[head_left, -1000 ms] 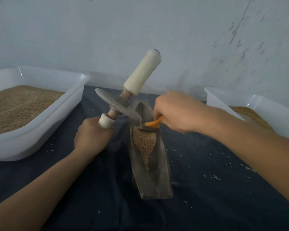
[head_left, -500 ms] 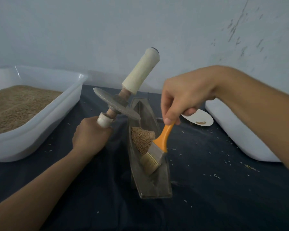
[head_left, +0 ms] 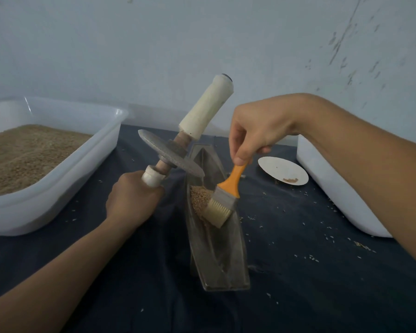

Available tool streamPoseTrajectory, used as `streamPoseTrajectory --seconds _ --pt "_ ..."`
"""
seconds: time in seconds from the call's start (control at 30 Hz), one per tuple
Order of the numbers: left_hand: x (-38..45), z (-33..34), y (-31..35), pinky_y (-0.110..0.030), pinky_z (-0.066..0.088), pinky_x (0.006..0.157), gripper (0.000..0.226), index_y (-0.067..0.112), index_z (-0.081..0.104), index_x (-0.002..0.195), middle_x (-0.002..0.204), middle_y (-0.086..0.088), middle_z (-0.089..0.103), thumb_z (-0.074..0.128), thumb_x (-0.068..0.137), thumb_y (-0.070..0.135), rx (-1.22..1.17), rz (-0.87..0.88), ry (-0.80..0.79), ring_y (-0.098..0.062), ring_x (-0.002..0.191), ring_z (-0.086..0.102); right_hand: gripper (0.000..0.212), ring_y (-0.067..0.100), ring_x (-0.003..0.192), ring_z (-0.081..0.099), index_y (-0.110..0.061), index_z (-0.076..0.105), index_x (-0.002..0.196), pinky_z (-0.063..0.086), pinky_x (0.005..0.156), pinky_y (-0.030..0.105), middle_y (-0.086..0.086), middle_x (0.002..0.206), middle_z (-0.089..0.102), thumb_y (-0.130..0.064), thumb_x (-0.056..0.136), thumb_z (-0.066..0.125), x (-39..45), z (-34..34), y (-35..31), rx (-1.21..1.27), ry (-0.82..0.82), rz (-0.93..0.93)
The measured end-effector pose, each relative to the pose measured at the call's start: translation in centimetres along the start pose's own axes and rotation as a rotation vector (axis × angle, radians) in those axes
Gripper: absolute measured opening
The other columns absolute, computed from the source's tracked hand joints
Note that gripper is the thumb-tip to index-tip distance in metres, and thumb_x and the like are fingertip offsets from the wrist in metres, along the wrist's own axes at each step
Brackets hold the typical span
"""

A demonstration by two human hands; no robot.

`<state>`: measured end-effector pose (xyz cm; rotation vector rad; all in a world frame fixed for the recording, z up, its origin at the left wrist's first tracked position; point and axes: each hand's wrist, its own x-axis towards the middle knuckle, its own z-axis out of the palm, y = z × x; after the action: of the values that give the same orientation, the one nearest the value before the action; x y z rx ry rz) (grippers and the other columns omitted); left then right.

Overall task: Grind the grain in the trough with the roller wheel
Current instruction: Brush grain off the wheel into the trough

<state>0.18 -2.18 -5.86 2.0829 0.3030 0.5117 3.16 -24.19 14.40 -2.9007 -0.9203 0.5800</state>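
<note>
A narrow boat-shaped metal trough (head_left: pixel 217 258) lies lengthwise on the dark cloth in the middle. A small heap of brown grain (head_left: pixel 198 198) sits in its far half. My left hand (head_left: pixel 132 198) grips the lower white handle of the roller wheel (head_left: pixel 171 153), held tilted, with the disc's rim just over the trough's left edge. Its other white handle points up and right. My right hand (head_left: pixel 255 133) pinches the orange handle of a flat brush (head_left: pixel 222 203). The pale bristles rest against the near side of the grain heap.
A big white tub (head_left: pixel 58 188) of brown grain stands at the left. Another white tub (head_left: pixel 332 188) stands at the right, mostly behind my right arm. A small white dish (head_left: pixel 282 170) with a few crumbs lies beyond the trough. Loose grains dot the cloth.
My right hand rose from low over the trough's far end, and the brush first reached down the trough, then drew back up against the grain heap. The left hand and roller barely moved.
</note>
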Motion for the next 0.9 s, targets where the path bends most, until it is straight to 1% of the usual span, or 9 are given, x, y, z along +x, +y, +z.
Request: streamPoseTrajectory --seconds 0.1,0.2,0.3,0.5,0.57,0.63,0.7,0.8,0.9 --pt "0.0 0.0 0.0 -0.031 0.045 0.057 0.019 0.045 0.061 0.076 0.06 0.006 0.063 0.069 0.063 0.034 0.004 -0.004 0.003 -0.019 0.062 0.062 0.003 0.009 0.048 0.05 -0.018 0.074 0.077 0.041 0.05 0.02 -0.003 0.067 0.07 -0.02 0.079 0.075 -0.1 0.3 -0.4 -0.034 -0.038 -0.027" --pt "0.0 -0.1 0.0 -0.031 0.045 0.056 0.021 0.048 0.059 0.076 0.06 0.006 0.063 0.069 0.063 0.034 0.016 -0.002 -0.005 -0.019 0.062 0.061 0.003 0.007 0.047 0.051 -0.018 0.073 0.079 0.041 0.051 0.019 -0.01 0.057 0.065 -0.021 0.08 0.074 0.2 1.0 -1.1 -0.114 0.009 -0.02" --pt "0.0 -0.1 0.0 -0.031 0.042 0.053 0.02 0.049 0.059 0.073 0.058 0.004 0.062 0.067 0.063 0.033 0.028 0.006 -0.014 -0.019 0.06 0.061 0.004 0.01 0.048 0.05 -0.018 0.074 0.075 0.039 0.048 0.018 -0.006 0.056 0.064 -0.017 0.079 0.073 -1.8 0.0 0.0 -0.051 0.071 -0.02" --pt "-0.1 0.1 0.1 -0.029 0.039 0.053 0.008 0.036 0.061 0.068 0.058 0.006 0.062 0.069 0.067 0.032 0.074 -0.002 0.0 -0.018 0.06 0.061 0.011 0.008 0.041 0.045 -0.02 0.073 0.069 0.035 0.041 0.016 -0.001 0.049 0.057 -0.016 0.078 0.074 -8.3 0.7 9.6 0.227 0.557 0.209" --pt "-0.2 0.1 0.1 -0.029 0.039 0.053 0.009 0.031 0.061 0.066 0.058 0.006 0.062 0.069 0.07 0.032 0.098 0.002 -0.01 -0.018 0.059 0.06 0.007 0.011 0.05 0.054 -0.021 0.073 0.075 0.04 0.049 0.023 -0.002 0.056 0.062 -0.017 0.081 0.072 -7.8 3.4 13.1 0.22 0.789 0.387" --pt "-0.2 0.1 0.1 -0.028 0.038 0.052 0.011 0.031 0.061 0.065 0.058 0.007 0.062 0.07 0.072 0.033 0.118 0.015 -0.016 -0.017 0.058 0.06 0.009 0.022 0.07 0.058 -0.019 0.073 0.089 0.041 0.062 0.029 0.004 0.076 0.067 -0.014 0.087 0.065 -5.8 6.8 15.5 0.116 0.927 0.556" --pt "-0.3 0.1 0.2 -0.028 0.036 0.051 0.013 0.03 0.06 0.064 0.056 0.007 0.061 0.069 0.072 0.034 0.139 0.032 -0.014 -0.016 0.057 0.059 0.016 0.03 0.074 0.055 -0.01 0.068 0.1 0.043 0.063 0.033 0.012 0.092 0.061 -0.006 0.088 0.058 -3.4 10.3 16.6 -0.11 0.894 0.617" --pt "-0.4 0.1 0.3 -0.026 0.035 0.05 0.013 0.032 0.06 0.066 0.058 0.008 0.06 0.07 0.074 0.035 0.175 0.057 -0.012 -0.013 0.057 0.058 0.041 0.024 0.068 0.047 -0.005 0.052 0.117 0.041 0.055 0.034 0.012 0.1 0.044 0.002 0.078 0.064 -0.7 14.4 17.7 -0.453 0.703 0.687" --pt "-0.5 0.0 0.5 -0.025 0.035 0.05 0.013 0.035 0.059 0.071 0.061 0.011 0.061 0.071 0.076 0.037 0.203 0.08 -0.029 -0.008 0.059 0.057 0.046 0.024 0.086 0.051 -0.009 0.045 0.128 0.047 0.064 0.034 0.011 0.111 0.043 -0.007 0.085 0.06 0.0 16.0 18.9 -0.521 0.641 0.714"
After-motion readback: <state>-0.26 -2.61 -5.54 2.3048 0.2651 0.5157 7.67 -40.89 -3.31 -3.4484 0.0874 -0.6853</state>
